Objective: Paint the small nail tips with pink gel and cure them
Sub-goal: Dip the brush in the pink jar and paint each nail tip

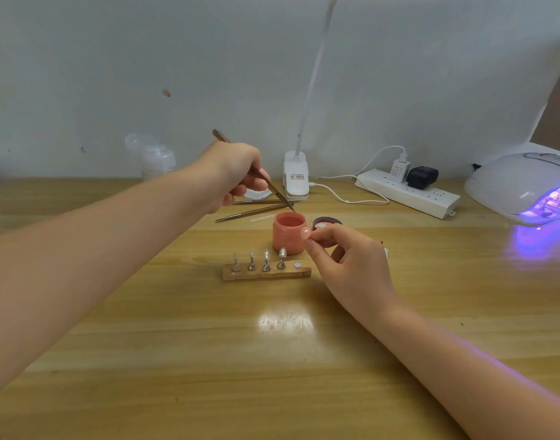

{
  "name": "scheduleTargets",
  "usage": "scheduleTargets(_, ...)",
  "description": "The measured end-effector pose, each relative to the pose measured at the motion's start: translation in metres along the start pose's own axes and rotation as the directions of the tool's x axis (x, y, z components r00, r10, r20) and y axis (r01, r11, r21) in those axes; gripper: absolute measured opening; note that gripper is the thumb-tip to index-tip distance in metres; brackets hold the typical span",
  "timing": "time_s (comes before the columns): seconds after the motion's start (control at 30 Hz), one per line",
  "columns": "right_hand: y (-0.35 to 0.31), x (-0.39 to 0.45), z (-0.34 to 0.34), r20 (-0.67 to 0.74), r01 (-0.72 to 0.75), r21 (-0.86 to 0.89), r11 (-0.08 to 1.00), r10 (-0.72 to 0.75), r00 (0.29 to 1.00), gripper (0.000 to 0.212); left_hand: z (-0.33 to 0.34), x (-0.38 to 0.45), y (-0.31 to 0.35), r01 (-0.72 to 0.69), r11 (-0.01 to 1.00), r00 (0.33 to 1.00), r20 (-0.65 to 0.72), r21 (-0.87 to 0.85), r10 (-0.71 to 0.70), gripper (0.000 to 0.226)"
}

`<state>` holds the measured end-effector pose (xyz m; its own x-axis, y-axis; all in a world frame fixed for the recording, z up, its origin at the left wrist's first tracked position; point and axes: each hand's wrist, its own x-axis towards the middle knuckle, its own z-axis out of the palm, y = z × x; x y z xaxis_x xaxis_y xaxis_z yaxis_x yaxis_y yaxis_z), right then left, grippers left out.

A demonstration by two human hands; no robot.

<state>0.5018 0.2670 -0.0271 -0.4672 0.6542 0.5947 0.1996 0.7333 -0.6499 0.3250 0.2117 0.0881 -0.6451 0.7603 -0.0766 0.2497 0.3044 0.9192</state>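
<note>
An open jar of pink gel (288,233) stands at the middle of the wooden table (177,344). My left hand (237,176) grips a thin brown brush (272,187), its tip at the jar's far rim. Right of the jar, my right hand (351,265) pinches a small nail tip (305,232) on its stand, held beside the jar's right edge. In front of the jar lies a wooden holder (266,273) with several nail tips on metal stands (266,260); its rightmost spot shows a bare round magnet (297,265).
The jar's dark lid (324,221) lies behind my right hand. Two more brushes (250,211) lie behind the jar. A curing lamp (523,188) glows violet at the far right. A power strip (405,192), a clip lamp (296,179) and clear bottles (155,160) line the wall.
</note>
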Motion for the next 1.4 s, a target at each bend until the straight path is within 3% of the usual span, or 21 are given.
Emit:
scheduleTargets(0.13, -0.002, -0.001, 0.0, 0.009, 0.005, 0.018, 1.0, -0.005, 1.0, 0.004, -0.013, 0.005, -0.011, 0.009, 0.994, 1.0, -0.013, -0.107, -0.01, 0.027)
scheduleTargets(0.33, -0.002, -0.001, -0.001, 0.009, 0.005, 0.016, 1.0, -0.005, 1.0, 0.004, -0.023, 0.008, -0.019, 0.052, 0.961, 0.997, 0.072, -0.27, -0.034, 0.026)
scheduleTargets(0.63, -0.002, -0.001, 0.0, -0.012, 0.013, 0.002, 1.0, -0.013, 1.0, 0.001, 0.008, 0.005, -0.008, 0.025, 0.991, 0.998, 0.058, 0.133, -0.033, 0.018)
scheduleTargets(0.9, -0.002, -0.001, 0.0, -0.02, 0.03, -0.005, 1.0, -0.03, 0.999, 0.004, 0.029, 0.005, -0.014, 0.049, 0.971, 0.995, 0.075, 0.232, -0.068, 0.014)
scheduleTargets(1.17, -0.001, -0.001, 0.0, -0.014, 0.023, 0.009, 1.0, -0.022, 1.0, 0.003, 0.005, 0.003, -0.008, 0.004, 1.0, 0.999, 0.043, 0.0, -0.004, 0.021)
scheduleTargets(1.4, -0.001, 0.001, -0.001, -0.008, -0.005, 0.018, 1.0, 0.005, 1.0, 0.003, -0.015, -0.017, -0.039, -0.184, 0.934, 0.981, -0.002, -0.307, 0.192, 0.02)
